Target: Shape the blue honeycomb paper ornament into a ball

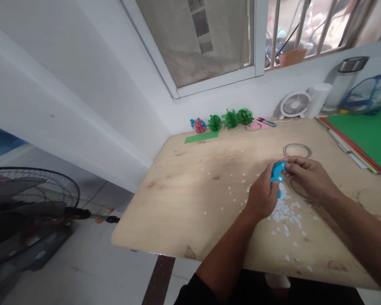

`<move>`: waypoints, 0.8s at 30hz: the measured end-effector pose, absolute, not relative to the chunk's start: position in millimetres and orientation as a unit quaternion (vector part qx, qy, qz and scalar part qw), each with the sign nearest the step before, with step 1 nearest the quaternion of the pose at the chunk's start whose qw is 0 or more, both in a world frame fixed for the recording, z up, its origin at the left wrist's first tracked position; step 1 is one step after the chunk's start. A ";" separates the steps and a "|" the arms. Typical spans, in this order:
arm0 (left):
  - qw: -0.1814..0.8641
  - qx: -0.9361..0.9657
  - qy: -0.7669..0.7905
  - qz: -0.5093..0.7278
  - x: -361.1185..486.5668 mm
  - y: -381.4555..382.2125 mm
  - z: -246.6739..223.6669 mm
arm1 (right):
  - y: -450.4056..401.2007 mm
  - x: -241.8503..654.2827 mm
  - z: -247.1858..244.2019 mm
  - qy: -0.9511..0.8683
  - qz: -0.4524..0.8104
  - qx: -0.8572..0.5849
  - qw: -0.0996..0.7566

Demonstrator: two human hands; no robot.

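A small blue paper piece is held between both hands over the right part of the wooden table. My left hand grips its left side, with the thumb near a tiny white square on it. At its upper right edge, the fingers of my right hand are pinched on the piece. Many small white paper bits lie scattered on the wood below and left of the hands. One metal ring lies just behind my right hand, and another is partly hidden under it.
Green paper balls and a pink-and-blue one line the wall behind a green strip. Scissors, a small white fan and a bottle stand or lie further right, near green sheets.
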State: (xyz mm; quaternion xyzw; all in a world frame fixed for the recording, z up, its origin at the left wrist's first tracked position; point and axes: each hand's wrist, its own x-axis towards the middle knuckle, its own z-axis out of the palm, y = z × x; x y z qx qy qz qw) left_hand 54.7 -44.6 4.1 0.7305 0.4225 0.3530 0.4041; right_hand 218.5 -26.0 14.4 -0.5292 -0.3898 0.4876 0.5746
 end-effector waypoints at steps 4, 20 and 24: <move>0.405 0.728 0.431 0.347 54.8 -44.1 5.3 | -26.4 218.0 16.0 -0.362 0.512 -0.522 0.578; 0.405 0.732 0.438 0.330 56.3 -42.8 6.5 | -26.6 216.2 14.1 -0.359 0.522 -0.505 0.587; 0.406 0.728 0.449 0.322 56.6 -42.2 6.9 | -25.4 217.4 11.9 -0.340 0.531 -0.504 0.591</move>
